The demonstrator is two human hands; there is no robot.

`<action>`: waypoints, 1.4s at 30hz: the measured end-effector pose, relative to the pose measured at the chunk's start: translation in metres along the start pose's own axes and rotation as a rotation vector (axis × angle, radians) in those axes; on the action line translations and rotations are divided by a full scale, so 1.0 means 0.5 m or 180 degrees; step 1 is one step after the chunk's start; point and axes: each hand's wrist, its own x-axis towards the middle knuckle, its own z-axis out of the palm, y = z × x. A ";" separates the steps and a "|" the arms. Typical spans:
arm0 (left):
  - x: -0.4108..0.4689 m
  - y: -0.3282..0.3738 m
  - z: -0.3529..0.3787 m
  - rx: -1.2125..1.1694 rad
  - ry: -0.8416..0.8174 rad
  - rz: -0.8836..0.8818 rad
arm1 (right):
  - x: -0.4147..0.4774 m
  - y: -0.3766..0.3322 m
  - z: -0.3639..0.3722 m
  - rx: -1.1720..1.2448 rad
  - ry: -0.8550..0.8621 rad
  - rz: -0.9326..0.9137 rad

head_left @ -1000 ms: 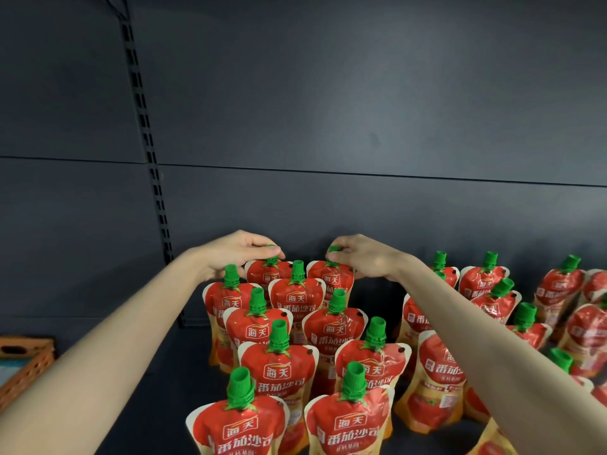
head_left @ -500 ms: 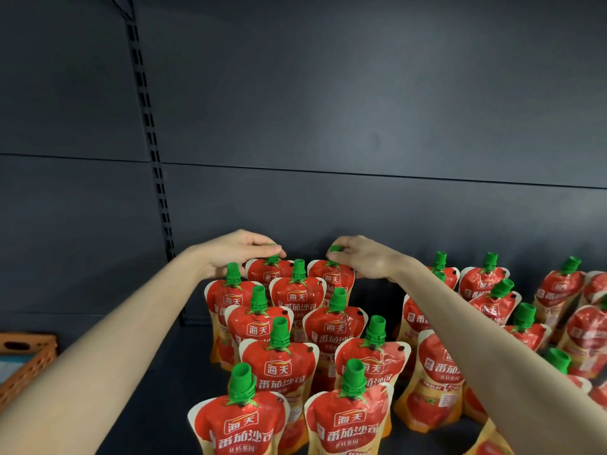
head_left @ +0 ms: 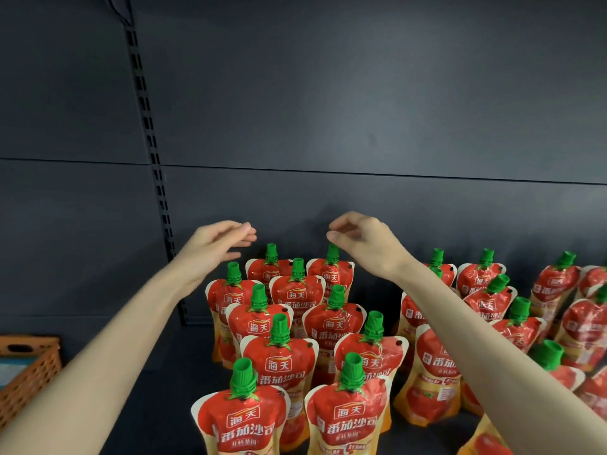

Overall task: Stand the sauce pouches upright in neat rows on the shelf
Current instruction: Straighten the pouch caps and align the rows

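**Hands.** My left hand (head_left: 216,244) is empty, fingers extended and loose. My right hand (head_left: 364,244) is also empty, its fingers loosely curled with the thumb near the fingertips and nothing pinched.

**Landmark.** All places are given from the black slotted metal upright (head_left: 154,178) on the dark grey back panel (head_left: 328,126).

**Task items.** The red tomato-printed sauce pouches with green screw caps (head_left: 279,359) stand in a block on the dark shelf floor (head_left: 147,389), just right of the upright's foot. Their files run from the panel towards me and are slightly staggered. At the back of the block are the left rear pouch (head_left: 267,272) and the right rear pouch (head_left: 331,274), both upright. A second cluster of like pouches (head_left: 489,300) stands farther right of the upright, and several of these lean.

**Governing relation.** Both rear pouches lie below my hands with their long axes vertical and spouts up. My right hand hangs directly over the right rear pouch's cap, close to it and apparently apart. My left hand sits up and towards the upright from the left rear pouch's cap. The right hand is therefore the nearer.

**Judgement.** The block by the upright looks settled. The leaning cluster likely wants attention next, which is a reach for the right hand.

**Other.** An orange woven basket (head_left: 29,366) sits well left of the upright.
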 end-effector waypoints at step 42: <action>-0.036 -0.033 0.071 -0.0548 -0.0699 -0.0001 | -0.028 0.036 0.012 0.0673 -0.1049 0.0449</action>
